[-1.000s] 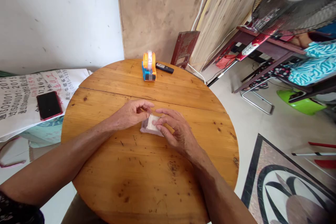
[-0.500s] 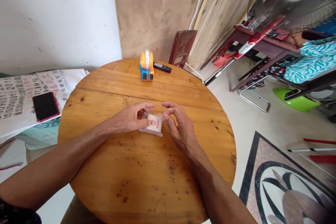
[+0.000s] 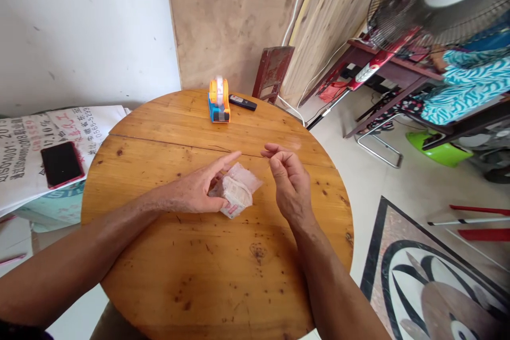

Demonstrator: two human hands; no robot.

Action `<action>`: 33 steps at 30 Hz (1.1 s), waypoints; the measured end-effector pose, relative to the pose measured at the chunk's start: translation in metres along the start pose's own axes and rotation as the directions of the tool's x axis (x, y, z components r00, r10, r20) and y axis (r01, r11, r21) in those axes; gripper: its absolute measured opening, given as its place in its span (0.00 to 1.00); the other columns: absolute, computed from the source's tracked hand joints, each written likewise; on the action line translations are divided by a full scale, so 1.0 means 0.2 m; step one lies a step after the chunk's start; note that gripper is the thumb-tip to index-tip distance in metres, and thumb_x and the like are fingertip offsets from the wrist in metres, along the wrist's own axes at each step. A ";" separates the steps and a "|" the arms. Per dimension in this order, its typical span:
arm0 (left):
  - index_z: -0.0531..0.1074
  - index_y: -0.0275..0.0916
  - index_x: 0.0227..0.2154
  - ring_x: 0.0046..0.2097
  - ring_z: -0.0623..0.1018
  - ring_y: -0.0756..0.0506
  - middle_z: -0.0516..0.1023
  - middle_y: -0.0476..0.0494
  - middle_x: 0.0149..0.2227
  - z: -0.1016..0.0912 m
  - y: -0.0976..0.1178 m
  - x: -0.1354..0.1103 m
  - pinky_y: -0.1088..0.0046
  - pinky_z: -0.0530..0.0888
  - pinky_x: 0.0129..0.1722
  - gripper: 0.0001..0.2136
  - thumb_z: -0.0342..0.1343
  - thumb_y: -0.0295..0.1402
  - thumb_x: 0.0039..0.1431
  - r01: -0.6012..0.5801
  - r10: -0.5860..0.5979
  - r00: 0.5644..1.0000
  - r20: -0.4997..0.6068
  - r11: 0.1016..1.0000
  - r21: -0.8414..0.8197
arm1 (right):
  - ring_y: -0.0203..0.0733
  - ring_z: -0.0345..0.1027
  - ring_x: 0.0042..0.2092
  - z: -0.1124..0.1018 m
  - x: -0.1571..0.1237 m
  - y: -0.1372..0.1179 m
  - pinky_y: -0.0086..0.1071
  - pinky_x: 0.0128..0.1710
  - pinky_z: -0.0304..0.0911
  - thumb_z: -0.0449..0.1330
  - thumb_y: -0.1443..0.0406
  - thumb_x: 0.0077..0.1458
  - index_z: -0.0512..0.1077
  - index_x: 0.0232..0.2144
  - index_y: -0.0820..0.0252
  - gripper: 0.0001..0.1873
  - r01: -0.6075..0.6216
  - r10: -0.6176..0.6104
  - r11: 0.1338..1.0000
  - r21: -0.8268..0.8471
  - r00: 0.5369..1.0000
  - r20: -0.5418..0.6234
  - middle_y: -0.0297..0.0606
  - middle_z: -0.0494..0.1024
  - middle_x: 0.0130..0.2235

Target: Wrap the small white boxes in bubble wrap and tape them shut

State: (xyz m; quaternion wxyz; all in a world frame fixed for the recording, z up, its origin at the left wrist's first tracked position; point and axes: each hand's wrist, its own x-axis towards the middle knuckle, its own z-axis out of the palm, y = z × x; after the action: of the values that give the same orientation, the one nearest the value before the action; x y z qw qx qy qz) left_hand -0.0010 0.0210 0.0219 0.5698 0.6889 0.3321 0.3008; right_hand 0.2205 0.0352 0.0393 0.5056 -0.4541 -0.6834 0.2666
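A small clear plastic packet [image 3: 238, 192] with white contents and red print is tilted up off the round wooden table [image 3: 191, 255]. My left hand [image 3: 195, 191] grips the packet by its left side, thumb under it and forefinger stretched out. My right hand [image 3: 290, 183] hovers just right of the packet, apart from it, with fingertips curled in a pinch; whether anything is between them I cannot make out.
An orange and blue tape dispenser [image 3: 219, 100] and a black remote [image 3: 243, 102] sit at the table's far edge. A dark phone [image 3: 61, 163] lies on printed sacks [image 3: 27, 143] to the left. A fan [image 3: 438, 0], a red stool [image 3: 274, 70] and a bench stand to the right.
My left hand has lifted and tilted the packet off the table. My right hand has let go of it and drawn away to the right and up.
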 end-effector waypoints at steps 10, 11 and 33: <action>0.65 0.44 0.60 0.54 0.75 0.39 0.73 0.41 0.57 -0.04 0.02 -0.01 0.63 0.71 0.53 0.32 0.62 0.30 0.49 0.014 -0.035 0.995 0.089 0.973 0.229 | 0.42 0.71 0.45 0.01 0.07 0.18 0.35 0.42 0.66 0.60 0.53 0.53 0.70 0.29 0.59 0.15 -0.322 0.349 0.918 0.232 0.933 -0.087 0.42 0.78 0.44; 0.66 0.43 0.58 0.54 0.75 0.39 0.73 0.41 0.57 -0.05 0.01 -0.01 0.62 0.71 0.53 0.31 0.63 0.31 0.49 0.029 -0.050 0.995 0.081 0.970 0.243 | 0.42 0.71 0.44 0.01 0.08 0.18 0.34 0.41 0.66 0.60 0.54 0.52 0.70 0.29 0.59 0.14 -0.345 0.376 0.904 0.252 0.923 -0.086 0.42 0.78 0.43; 0.47 0.43 0.68 0.64 0.65 0.33 0.58 0.36 0.67 0.00 -0.04 0.01 0.53 0.64 0.61 0.47 0.66 0.34 0.47 0.001 0.004 0.998 -0.070 0.998 0.068 | 0.39 0.68 0.30 0.08 0.02 0.13 0.34 0.33 0.65 0.63 0.58 0.49 0.63 0.48 0.56 0.25 -0.349 0.321 0.899 0.264 0.936 0.144 0.31 0.76 0.30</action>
State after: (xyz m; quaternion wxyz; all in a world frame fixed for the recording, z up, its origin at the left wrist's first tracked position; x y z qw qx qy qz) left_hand -0.0018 0.0238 0.0135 0.5339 0.6971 0.3615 0.3137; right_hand 0.2137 0.0522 0.0151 0.4785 -0.4738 -0.5731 0.4671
